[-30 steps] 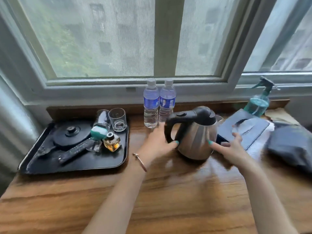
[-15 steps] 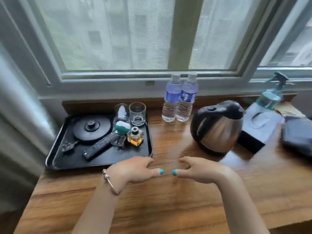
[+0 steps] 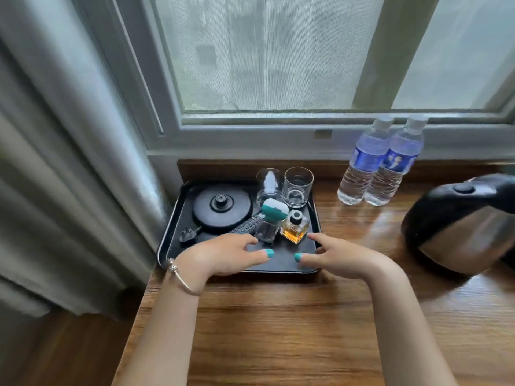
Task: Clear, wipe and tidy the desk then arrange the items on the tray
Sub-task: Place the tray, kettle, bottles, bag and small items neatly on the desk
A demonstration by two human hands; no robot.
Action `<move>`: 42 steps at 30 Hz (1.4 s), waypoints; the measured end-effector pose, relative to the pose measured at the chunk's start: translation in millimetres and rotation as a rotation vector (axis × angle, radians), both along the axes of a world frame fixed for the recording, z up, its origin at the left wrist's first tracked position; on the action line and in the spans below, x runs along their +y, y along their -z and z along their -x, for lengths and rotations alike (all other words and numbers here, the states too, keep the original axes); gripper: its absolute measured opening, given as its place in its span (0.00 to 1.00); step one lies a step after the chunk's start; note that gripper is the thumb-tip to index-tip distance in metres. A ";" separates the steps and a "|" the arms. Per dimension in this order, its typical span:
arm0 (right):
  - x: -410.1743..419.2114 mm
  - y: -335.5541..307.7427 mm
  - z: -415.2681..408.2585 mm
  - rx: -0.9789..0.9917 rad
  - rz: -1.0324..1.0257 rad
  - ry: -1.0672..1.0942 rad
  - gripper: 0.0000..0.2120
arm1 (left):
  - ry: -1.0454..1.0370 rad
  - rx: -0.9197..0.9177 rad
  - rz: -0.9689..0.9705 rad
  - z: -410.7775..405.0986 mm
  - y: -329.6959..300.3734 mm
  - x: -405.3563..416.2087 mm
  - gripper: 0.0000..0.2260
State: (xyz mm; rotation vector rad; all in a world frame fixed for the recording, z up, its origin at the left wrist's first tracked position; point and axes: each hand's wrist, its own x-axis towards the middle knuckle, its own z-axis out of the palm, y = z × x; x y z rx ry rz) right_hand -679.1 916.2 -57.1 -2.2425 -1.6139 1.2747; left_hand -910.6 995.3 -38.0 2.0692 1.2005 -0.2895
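Note:
A black tray [image 3: 281, 261] lies at the desk's back left corner. On it are a round kettle base [image 3: 221, 208] with its plug [image 3: 187, 235], a remote control [image 3: 246, 226], two glasses [image 3: 298, 186], a teal-capped bottle [image 3: 269, 222] and an amber perfume bottle [image 3: 294, 227]. My left hand [image 3: 223, 256] and my right hand [image 3: 338, 256] hover over the tray's front edge, fingers loosely curled, holding nothing. The steel kettle [image 3: 464, 227] stands on the desk at the right.
Two water bottles [image 3: 380, 162] stand by the window sill behind the kettle. A grey curtain [image 3: 64, 168] hangs left of the tray, past the desk's left edge. Bare wooden desk [image 3: 292, 330] lies in front of the tray.
My hands left the kettle and moved left to the tray's front edge. The view swung left, so the tissue box and spray bottle are out of sight.

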 end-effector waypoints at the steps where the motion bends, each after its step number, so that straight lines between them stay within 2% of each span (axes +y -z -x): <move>1: 1.7 2.0 1.0 -0.009 0.001 0.038 0.39 | 0.013 -0.026 -0.006 0.9 3.8 6.3 0.31; 3: 6.3 8.5 4.4 -0.044 -0.069 0.149 0.38 | 0.015 -0.105 -0.084 -0.4 13.7 17.5 0.29; 7: 23.0 24.3 22.7 -0.288 -0.557 0.330 0.39 | -0.153 -0.308 -0.348 -18.6 40.5 34.0 0.30; 9: 31.6 34.8 30.5 -0.303 -0.626 0.350 0.40 | -0.166 -0.331 -0.356 -30.7 54.9 35.1 0.29; 12: 39.3 49.8 32.3 -0.343 -0.679 0.426 0.36 | -0.177 -0.319 -0.426 -39.5 70.9 35.2 0.27; 17: 45.3 54.9 26.7 -0.382 -0.610 0.487 0.28 | -0.192 -0.363 -0.477 -42.6 77.2 39.2 0.22; 22: 17.7 40.0 23.3 -0.326 -0.716 0.599 0.24 | -0.221 -0.523 -0.487 -47.3 69.6 29.3 0.24; 24: -3.8 31.6 15.1 -0.348 -0.737 0.654 0.23 | -0.193 -0.603 -0.443 -56.6 63.1 18.6 0.24; 28: -56.3 24.1 -8.3 -0.417 -0.748 0.767 0.25 | -0.103 -0.705 -0.285 -91.6 53.0 -15.9 0.18; 32: -111.6 33.6 -33.1 -0.383 -0.709 0.912 0.24 | 0.006 -0.695 -0.146 -129.5 57.7 -52.4 0.16; 36: -156.5 44.4 -52.3 -0.386 -0.636 1.081 0.21 | 0.117 -0.586 -0.166 -163.0 67.8 -80.1 0.18; 39: -176.6 52.8 -61.3 -0.385 -0.573 1.131 0.20 | 0.169 -0.454 -0.220 -177.8 73.7 -92.4 0.16; 42: -186.3 59.2 -65.3 -0.407 -0.528 1.164 0.22 | 0.177 -0.417 -0.277 -184.5 75.6 -99.3 0.16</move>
